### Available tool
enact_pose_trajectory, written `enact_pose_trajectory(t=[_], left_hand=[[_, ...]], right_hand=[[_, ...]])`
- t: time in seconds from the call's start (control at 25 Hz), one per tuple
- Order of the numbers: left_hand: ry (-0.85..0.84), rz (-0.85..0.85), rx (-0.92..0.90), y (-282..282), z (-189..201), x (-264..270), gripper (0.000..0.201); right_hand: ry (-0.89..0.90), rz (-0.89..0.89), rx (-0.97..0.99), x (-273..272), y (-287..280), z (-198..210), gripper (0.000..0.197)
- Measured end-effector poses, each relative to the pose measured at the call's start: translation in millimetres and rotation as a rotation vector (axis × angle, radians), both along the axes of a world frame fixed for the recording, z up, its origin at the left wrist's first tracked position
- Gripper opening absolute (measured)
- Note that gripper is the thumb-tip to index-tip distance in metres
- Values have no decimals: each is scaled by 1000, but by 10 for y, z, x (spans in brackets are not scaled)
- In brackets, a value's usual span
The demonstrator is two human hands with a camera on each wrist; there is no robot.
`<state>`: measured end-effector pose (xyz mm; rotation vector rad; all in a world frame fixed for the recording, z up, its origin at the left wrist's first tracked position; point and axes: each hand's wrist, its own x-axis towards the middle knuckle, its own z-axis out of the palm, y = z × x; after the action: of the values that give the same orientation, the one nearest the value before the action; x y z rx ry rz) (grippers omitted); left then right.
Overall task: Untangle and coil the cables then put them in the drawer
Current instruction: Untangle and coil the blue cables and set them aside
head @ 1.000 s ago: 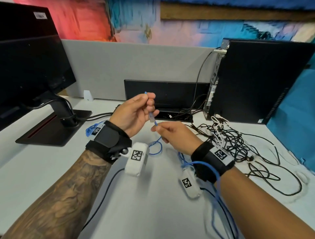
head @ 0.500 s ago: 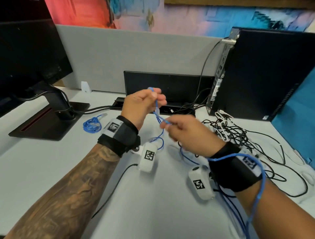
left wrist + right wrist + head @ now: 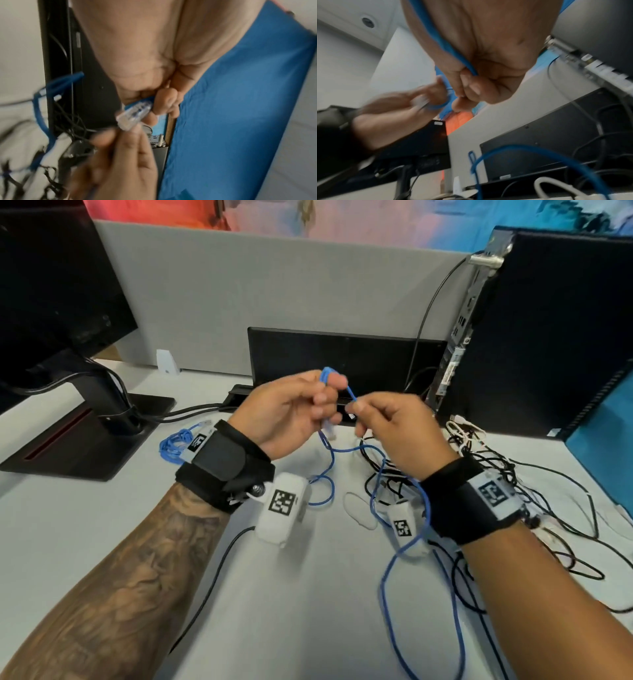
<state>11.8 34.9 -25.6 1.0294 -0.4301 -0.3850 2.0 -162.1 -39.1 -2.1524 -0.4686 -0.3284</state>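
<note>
Above the desk middle, my left hand [image 3: 308,402] grips the blue network cable [image 3: 390,570] near its end, a short loop sticking up over the fingers. Its clear plug [image 3: 133,116] hangs below the curled fingers. My right hand [image 3: 368,414] pinches the same cable a little to the right. The blue cable [image 3: 440,35] runs along my right palm and loops round my right wrist, then trails down toward me. A tangle of black and white cables [image 3: 507,474] lies on the desk [image 3: 102,525] at the right. A coiled blue cable [image 3: 174,445] rests behind my left wrist.
A monitor on its stand [image 3: 85,422] fills the left. A black computer tower [image 3: 548,337] stands at the right, with a black cable tray [image 3: 342,354] against the grey partition between them. A black cord [image 3: 212,583] runs under my left forearm. No drawer is in view.
Both hands have risen and drawn closer to the tray. A blue loop now stands above my left fingers, and the cable has wrapped over my right wrist.
</note>
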Motion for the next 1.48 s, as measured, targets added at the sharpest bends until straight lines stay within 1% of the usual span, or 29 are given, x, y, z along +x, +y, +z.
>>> enact_pose_trajectory(t=[0.04, 0.12, 0.16, 0.2, 0.28, 0.32, 0.36, 0.44, 0.48, 0.52, 0.56, 0.64, 0.68, 0.72, 0.76, 0.8, 0.84, 0.92, 0.96, 1.04, 1.08, 1.16, 1.2, 1.28, 1.32, 1.36, 1.4, 1.44, 1.48], left_hand=[[21, 61, -77, -8, 11, 78, 26], [107, 223, -221, 10, 21, 268, 25], [126, 314, -250, 37, 14, 355, 25], [118, 404, -242, 63, -7, 415, 23], [43, 557, -125, 72, -91, 477, 21], [-32, 614, -18, 54, -137, 480, 20], [-138, 649, 118, 24, -179, 465, 21], [-370, 665, 425, -62, -215, 415, 21], [-451, 636, 541, -98, -204, 385, 20], [-493, 576, 602, -128, -165, 349, 20], [-497, 495, 619, -162, -117, 304, 24], [-449, 340, 619, -237, -63, 212, 34], [-429, 285, 629, -269, -41, 165, 36], [-416, 239, 640, -287, -28, 134, 36], [-392, 183, 627, -299, -3, 108, 35], [-340, 116, 574, -297, 19, 91, 33], [-256, 43, 467, -277, 46, 72, 32], [-65, -73, 150, -214, 84, 45, 30], [10, -91, -10, -174, 87, 36, 29], [102, -15, -241, -83, 31, 67, 29], [129, 54, -298, -42, 12, 106, 29], [137, 228, -317, 36, 4, 175, 27], [113, 311, -299, 66, 41, 209, 25], [34, 419, -273, 41, 143, 256, 22], [-19, 470, -246, -10, 183, 278, 21], [-106, 547, -165, -67, 205, 301, 20], [-229, 641, -22, -116, 206, 323, 20], [-357, 715, 155, -151, 183, 338, 20], [-454, 740, 327, -175, 152, 341, 21]], right_hand=[[49, 24, -57, 12, 86, -57, 33], [122, 74, -155, 4, 242, -125, 32], [126, 95, -171, -1, 288, -145, 29], [114, 115, -176, -10, 314, -136, 29], [95, 136, -207, -25, 320, -67, 32], [93, 135, -212, -37, 315, -16, 31], [93, 127, -188, -50, 299, 39, 27], [93, 102, -53, -61, 225, 160, 20], [98, 80, 42, -67, 177, 218, 17], [107, 58, 155, -68, 120, 267, 17], [136, 52, 294, -69, 62, 314, 19], [236, 96, 549, -81, -40, 390, 26], [267, 125, 616, -86, -79, 413, 28], [271, 137, 639, -79, -110, 415, 29], [239, 123, 627, -69, -140, 414, 28], [171, 87, 582, -49, -169, 401, 25], [79, 41, 504, -23, -181, 372, 22], [-63, -34, 313, 19, -147, 270, 17], [-66, -35, 230, 24, -88, 188, 17], [6, 24, 67, -17, 95, 56, 22], [41, 56, -17, -39, 190, 23, 23], [84, 87, -141, -104, 315, 20, 23], [90, 96, -162, -125, 329, 64, 25], [135, 114, -145, -195, 310, 180, 26], [177, 128, -130, -247, 295, 241, 25], [214, 146, -110, -289, 283, 294, 24], [225, 165, -90, -335, 272, 346, 23], [200, 172, -69, -352, 253, 382, 22], [144, 159, -39, -356, 213, 424, 22]])
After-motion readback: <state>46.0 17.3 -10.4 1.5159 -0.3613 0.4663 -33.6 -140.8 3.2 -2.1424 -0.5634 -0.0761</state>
